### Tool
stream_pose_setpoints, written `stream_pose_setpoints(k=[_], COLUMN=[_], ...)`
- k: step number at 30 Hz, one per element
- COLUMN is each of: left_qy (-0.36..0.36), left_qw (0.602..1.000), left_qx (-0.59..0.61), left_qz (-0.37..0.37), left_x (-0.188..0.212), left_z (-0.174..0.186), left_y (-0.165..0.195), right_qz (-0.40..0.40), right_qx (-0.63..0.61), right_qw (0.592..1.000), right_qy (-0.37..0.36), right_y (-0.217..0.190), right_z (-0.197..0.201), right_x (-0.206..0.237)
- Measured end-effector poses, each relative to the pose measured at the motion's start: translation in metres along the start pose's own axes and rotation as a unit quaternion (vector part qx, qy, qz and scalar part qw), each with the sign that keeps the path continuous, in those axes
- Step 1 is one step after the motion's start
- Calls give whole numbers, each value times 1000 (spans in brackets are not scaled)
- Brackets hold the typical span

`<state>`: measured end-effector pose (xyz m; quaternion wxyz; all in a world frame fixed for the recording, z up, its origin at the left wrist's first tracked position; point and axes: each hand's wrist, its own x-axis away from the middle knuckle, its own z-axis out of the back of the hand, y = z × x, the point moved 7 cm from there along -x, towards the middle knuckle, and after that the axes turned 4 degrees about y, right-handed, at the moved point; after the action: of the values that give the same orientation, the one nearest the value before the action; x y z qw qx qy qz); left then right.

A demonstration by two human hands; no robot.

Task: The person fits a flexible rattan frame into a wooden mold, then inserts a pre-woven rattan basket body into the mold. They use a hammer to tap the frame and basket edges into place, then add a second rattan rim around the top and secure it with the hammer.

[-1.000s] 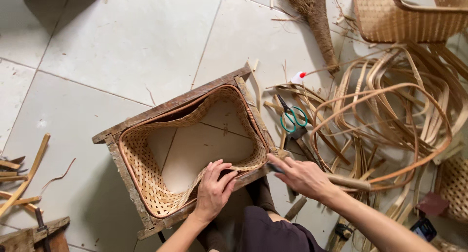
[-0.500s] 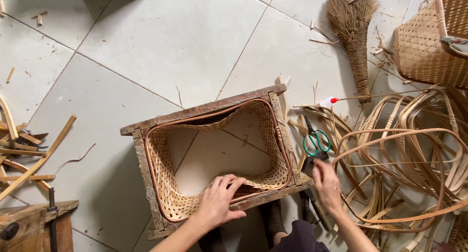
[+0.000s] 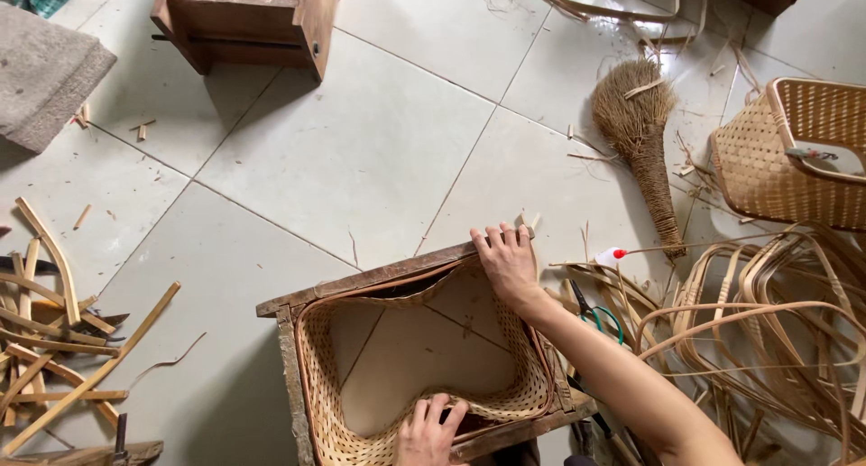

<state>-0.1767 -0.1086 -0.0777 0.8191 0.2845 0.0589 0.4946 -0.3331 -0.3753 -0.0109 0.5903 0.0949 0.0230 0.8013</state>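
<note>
A square wooden frame [image 3: 361, 284] lies on the tiled floor with a woven rattan basket wall [image 3: 317, 376] fitted inside it; the floor shows through the basket's open middle. My left hand [image 3: 428, 432] grips the near rim of the weave, fingers curled over it. My right hand [image 3: 505, 260] reaches across and holds the frame's far right corner, fingers hooked over the top edge.
Green-handled scissors [image 3: 597, 316] lie right of the frame beside curved rattan hoops [image 3: 767, 331]. A straw brush [image 3: 642, 141] and a finished woven basket [image 3: 785, 155] sit at the right. Bamboo offcuts [image 3: 54, 340] litter the left. A wooden box [image 3: 244, 19] stands at the top.
My right hand left the scissors side and reached over to the frame's far right corner. My view tilted up, showing more floor. The left hand stays on the near rim.
</note>
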Motion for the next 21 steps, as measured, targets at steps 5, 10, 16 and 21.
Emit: stream_pose_setpoints(k=[5, 10, 16, 21], left_qy=[30, 68, -55, 91], left_qw=[1000, 997, 998, 995], left_qx=[4, -27, 4, -25], left_qz=[-6, -16, -19, -40], left_x=[6, 7, 4, 12], left_z=[-28, -24, 13, 59], left_y=[-8, -6, 13, 30], right_qz=[16, 94, 367, 420], right_qx=[16, -2, -320, -512], right_qw=[1000, 993, 866, 687], right_qy=[5, 78, -116, -300], right_y=[2, -5, -113, -166], right_z=[-22, -6, -42, -106], right_x=[-9, -12, 92, 141])
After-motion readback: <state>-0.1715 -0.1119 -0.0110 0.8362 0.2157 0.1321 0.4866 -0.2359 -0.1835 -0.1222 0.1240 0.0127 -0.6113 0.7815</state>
